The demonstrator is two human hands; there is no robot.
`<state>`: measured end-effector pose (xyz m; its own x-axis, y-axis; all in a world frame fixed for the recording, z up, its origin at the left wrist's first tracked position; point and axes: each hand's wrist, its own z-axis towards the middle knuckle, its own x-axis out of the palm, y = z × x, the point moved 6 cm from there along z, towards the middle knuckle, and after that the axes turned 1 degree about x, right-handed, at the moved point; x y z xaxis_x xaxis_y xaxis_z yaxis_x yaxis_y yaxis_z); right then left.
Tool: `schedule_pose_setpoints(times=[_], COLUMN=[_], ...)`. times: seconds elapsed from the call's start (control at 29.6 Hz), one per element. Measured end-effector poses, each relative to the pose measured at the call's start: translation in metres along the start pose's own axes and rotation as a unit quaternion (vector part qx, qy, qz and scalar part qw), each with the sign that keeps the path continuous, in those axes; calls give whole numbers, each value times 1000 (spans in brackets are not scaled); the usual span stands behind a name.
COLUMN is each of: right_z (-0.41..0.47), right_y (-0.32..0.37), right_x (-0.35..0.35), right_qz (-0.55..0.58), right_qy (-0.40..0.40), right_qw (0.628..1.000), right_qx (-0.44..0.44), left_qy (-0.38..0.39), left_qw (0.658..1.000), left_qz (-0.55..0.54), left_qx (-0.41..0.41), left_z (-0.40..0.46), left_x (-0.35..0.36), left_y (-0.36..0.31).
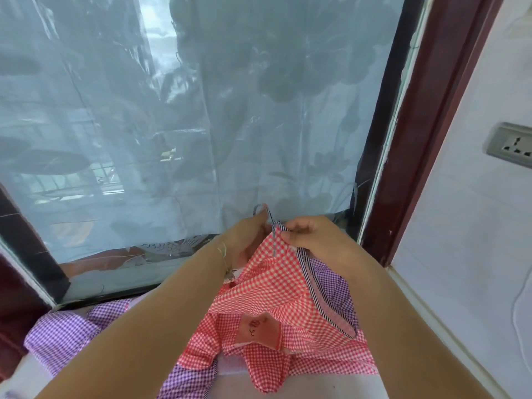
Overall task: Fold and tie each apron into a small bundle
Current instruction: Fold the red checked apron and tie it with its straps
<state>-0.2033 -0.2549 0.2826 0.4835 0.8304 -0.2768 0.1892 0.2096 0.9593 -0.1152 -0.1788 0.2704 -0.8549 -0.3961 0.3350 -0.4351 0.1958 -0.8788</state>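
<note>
While both hands are lifting the red gingham apron [276,286] over the purple aprons [63,335], left hand [247,240] & right hand [305,234] are pinching its top corner by the striped tie [316,289]. Fabric's looking thin, light, floppy; best gripping the bound edge.

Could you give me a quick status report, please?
Left hand and right hand pinch red apron top. Not yet bundled. Purple aprons underneath.
</note>
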Motion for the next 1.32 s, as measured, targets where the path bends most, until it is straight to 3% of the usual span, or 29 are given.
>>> schedule_pose_setpoints(times=[0.17, 0.27, 0.37, 0.47, 0.54, 0.64, 0.74, 0.81, 0.98, 1.08, 1.15, 1.18, 1.28, 1.32], right_z=[-8, -11, -11, -9, -5, -7, -8, -14, -21, -22, -25, -27, -29, -30], right_y=[-16, -25, -28, -37, -53, -77, -82, -74, -47, -35, -27, -20, -4, 4], right_x=[-14, -31, -40, -58, -67, -68, -72, -82, -102, -120, -128, -134, -141, -143], right_qz=[167, 204, 94, -84, -207, -315, -279, -241, -149, -98, -35, -12, 26, 32], right_qy=[38, 14, -53, -94, -83, -69, -87, -94, -107, -176, -220, -234, -247, -248], right_qw=[981, 972, 987, 984, 964, 929, 947, 961, 982, 979, 975, 972, 965, 964], right_qx=[95, 111, 120, 125, 146, 183, 136, 97, 46, 15, -9, -30, -79, -93], left_qy=[88, 120, 97, 74, 75, 86, 20, 27, 71, 69, 69, 67, 39, 36], left_qw=[983, 970, 978, 996, 988, 986, 997, 979, 970, 954, 927, 898, 742, 711], left_qz=[127, 185, 176, -2, -91, -75, 56, 200, 206, 239, 301, 359, 566, 608], left_qx=[97, 99, 49, -51, -99, -123, -50, 0, 112, 171, 210, 247, 357, 353], left_z=[3, 9, 15, 21, 21, 12, 32, 38, 45, 46, 40, 34, 26, 25], left_x=[9, 14, 14, 32, 56, 89, 83, 89, 100, 105, 110, 117, 124, 126], left_y=[2, 6, 12, 42, 78, 121, 122, 110, 55, 37, 21, 8, -21, -26])
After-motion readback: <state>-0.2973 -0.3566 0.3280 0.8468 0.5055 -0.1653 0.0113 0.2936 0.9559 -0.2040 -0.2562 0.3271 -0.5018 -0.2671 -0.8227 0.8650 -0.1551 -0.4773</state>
